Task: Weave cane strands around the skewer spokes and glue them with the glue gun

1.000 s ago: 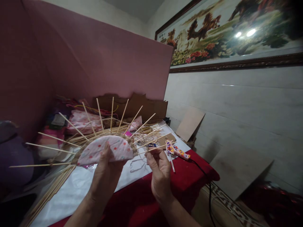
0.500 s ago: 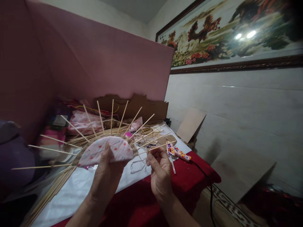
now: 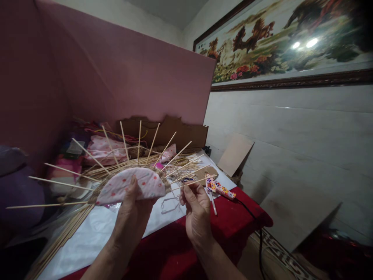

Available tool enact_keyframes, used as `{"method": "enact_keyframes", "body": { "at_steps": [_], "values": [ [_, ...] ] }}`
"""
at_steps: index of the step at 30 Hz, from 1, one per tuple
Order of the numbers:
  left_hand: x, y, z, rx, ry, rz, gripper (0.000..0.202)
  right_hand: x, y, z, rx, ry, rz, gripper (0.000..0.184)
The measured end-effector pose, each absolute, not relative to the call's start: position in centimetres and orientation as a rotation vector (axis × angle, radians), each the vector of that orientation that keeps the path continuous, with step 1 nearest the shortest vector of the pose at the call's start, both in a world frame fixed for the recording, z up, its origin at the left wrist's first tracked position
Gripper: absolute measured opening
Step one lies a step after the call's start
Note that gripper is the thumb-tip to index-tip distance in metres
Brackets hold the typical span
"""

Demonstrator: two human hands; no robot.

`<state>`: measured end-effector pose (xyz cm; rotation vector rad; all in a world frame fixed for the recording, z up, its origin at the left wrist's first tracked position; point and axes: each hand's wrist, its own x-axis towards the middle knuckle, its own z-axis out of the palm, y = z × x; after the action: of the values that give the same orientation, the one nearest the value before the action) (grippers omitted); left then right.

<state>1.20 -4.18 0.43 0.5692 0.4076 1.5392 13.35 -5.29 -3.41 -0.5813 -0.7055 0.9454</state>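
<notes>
My left hand [image 3: 129,216] holds up a flat disc covered in pink dotted cloth [image 3: 132,186], thumb pressed on its face. Several thin wooden sticks [image 3: 87,155] fan out from its woven straw rim like spokes. My right hand [image 3: 196,210] is closed in a pinch on the lowest right stick [image 3: 194,181] near its tip. Both hands hover above a table with a white sheet [image 3: 93,233] and a red cloth [image 3: 233,212].
A glue gun wrapped in patterned tape [image 3: 220,188] lies on the red cloth, its black cord [image 3: 258,241] trailing off the edge. Bundled reeds [image 3: 58,241], cloth pieces [image 3: 101,149] and cardboard [image 3: 171,132] crowd the back. A pink board [image 3: 131,77] and tiled wall enclose the table.
The view shifted slightly; the disc and both hands hold nearly the same pose, with the right fingers staying pinched on the lowest stick.
</notes>
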Motion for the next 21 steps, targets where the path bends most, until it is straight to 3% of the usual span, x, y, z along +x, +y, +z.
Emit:
{"method": "enact_keyframes", "body": {
  "at_steps": [21],
  "values": [
    [1.66, -4.20, 0.31, 0.592, 0.414, 1.567, 0.016, 13.25, -5.48, -3.29, -0.604, -0.724, 0.944, 0.013]
  ]
}}
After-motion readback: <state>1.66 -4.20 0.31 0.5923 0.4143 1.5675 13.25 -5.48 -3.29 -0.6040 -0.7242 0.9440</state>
